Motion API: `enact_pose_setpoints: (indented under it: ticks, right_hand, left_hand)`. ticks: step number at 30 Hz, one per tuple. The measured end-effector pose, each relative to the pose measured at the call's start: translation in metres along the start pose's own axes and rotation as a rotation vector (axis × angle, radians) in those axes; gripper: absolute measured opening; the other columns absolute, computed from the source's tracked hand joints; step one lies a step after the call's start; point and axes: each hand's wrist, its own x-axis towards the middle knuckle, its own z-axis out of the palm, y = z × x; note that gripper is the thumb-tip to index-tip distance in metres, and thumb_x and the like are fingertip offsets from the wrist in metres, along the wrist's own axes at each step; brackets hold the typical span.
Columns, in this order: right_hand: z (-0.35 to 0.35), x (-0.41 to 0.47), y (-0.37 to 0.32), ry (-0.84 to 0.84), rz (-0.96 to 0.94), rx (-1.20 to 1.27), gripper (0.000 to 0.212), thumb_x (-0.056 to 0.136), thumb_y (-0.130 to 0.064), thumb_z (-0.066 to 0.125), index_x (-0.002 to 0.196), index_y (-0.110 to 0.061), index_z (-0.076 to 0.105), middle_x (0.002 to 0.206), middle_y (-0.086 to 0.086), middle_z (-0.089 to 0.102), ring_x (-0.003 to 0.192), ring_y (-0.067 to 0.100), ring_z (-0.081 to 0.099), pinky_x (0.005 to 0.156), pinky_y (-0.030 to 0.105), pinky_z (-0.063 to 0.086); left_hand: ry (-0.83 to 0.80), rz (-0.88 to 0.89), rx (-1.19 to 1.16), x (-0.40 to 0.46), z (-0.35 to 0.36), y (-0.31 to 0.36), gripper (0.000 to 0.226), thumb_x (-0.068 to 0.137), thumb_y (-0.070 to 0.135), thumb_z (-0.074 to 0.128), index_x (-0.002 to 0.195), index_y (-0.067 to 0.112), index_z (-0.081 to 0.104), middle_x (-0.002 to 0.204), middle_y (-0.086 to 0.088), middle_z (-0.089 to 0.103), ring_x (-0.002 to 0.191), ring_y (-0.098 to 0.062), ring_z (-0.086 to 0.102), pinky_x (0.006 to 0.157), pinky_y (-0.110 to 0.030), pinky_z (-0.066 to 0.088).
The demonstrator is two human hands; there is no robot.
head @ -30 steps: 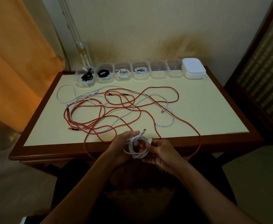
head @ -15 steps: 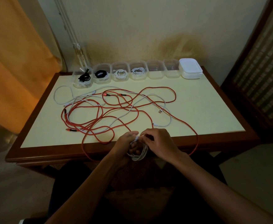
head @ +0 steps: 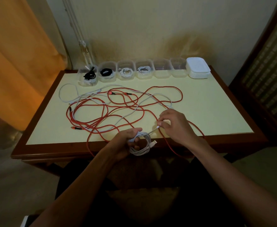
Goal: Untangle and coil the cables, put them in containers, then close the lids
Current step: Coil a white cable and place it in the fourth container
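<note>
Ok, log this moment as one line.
left hand: holds white cable coil | right hand: pinches its loose end | containers: four filled, two empty

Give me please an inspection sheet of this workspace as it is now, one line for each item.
Surface: pale yellow table with a dark wooden rim.
Job's things: six clear containers in a row at the far edge, all open; the four on the left hold coiled cables, the two on the right look empty. Stack of white lids to their right.
Clutter: nothing seen.
Grippers: left hand grips a white coil; right hand pinches that cable's free end.
Cables: red cables and white cables lie tangled on the table.
Surroundings: orange curtain on the left, stained wall behind.
</note>
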Motion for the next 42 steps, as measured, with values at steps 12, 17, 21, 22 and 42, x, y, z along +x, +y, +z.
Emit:
enact_pose_setpoints:
  ticks: [12,17,21,22,42]
  right_hand:
    - [0.02,-0.003,-0.015,-0.147,-0.161,-0.077,0.022,0.09,-0.003,0.066,0.11,-0.006,0.075,0.104,0.01,0.073,0.09,0.015,0.066,0.076,0.011,0.045]
    - [0.019,-0.003,-0.022,-0.244,0.166,0.396,0.019,0.093,-0.003,0.062,0.104,-0.009,0.077,0.095,0.003,0.076,0.087,0.011,0.07,0.083,0.029,0.057]
    - [0.021,-0.006,-0.027,-0.357,0.505,0.906,0.02,0.099,-0.013,0.055,0.111,-0.009,0.072,0.103,0.008,0.075,0.1,0.023,0.071,0.094,0.045,0.056]
    - [0.022,-0.007,-0.028,-0.364,0.496,0.918,0.019,0.098,-0.015,0.057,0.112,-0.011,0.07,0.104,0.007,0.075,0.1,0.022,0.072,0.093,0.044,0.057]
    - [0.037,0.002,-0.007,-0.236,0.37,0.517,0.003,0.095,-0.022,0.065,0.096,-0.022,0.062,0.097,0.004,0.073,0.079,0.008,0.072,0.068,0.022,0.059]
  left_hand:
    - [0.026,0.085,-0.091,0.007,0.006,0.012,0.017,0.099,0.012,0.037,0.105,0.005,0.051,0.056,-0.003,0.035,0.042,-0.01,0.028,0.041,-0.021,0.024]
    - [0.045,0.159,-0.056,0.004,0.009,0.018,0.017,0.1,0.012,0.036,0.102,0.006,0.051,0.055,-0.002,0.033,0.041,-0.009,0.028,0.039,-0.019,0.025]
    - [0.222,0.303,0.281,0.007,0.018,0.022,0.016,0.103,0.012,0.037,0.109,0.009,0.052,0.057,0.001,0.042,0.043,-0.007,0.038,0.041,-0.021,0.03]
    - [0.27,0.33,0.339,0.008,0.021,0.022,0.015,0.103,0.013,0.039,0.109,0.012,0.052,0.065,-0.002,0.046,0.048,-0.007,0.044,0.042,-0.021,0.035]
    - [0.198,0.305,0.558,0.034,0.016,0.031,0.019,0.099,0.017,0.051,0.118,0.011,0.053,0.066,-0.002,0.052,0.056,-0.01,0.046,0.048,-0.021,0.039]
